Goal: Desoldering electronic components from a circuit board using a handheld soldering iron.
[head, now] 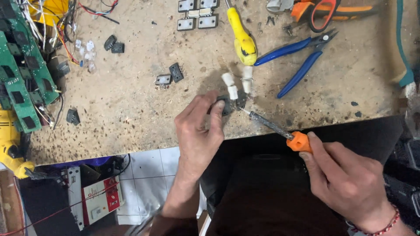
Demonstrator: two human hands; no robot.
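A scuffed, burn-speckled wooden worktop is filling most of the view, with its near edge running just above the person's lap. Green circuit boards with tangled wires are lying stacked along its left side. The left hand is reaching up over the near edge, its fingers curled and pinching a small dark electronic part flat against the surface. The right hand, wearing a red beaded band at the wrist, is clenching the orange handle of a soldering iron, whose dark shaft is slanting up and left so that the tip is touching or almost touching the right side of that part; exact contact is too small to tell. Blue-handled pliers are lying open farther back on the right, and orange-handled cutters are sitting at the far edge above them. A yellow-handled screwdriver is lying just left of the blue pliers, handle toward the person. Grey metal-tabbed components are sitting in a cluster at the far edge to the left of the screwdriver shaft. Three small white cylindrical pieces are standing just behind the pinched part, and black chips are lying scattered to the left.
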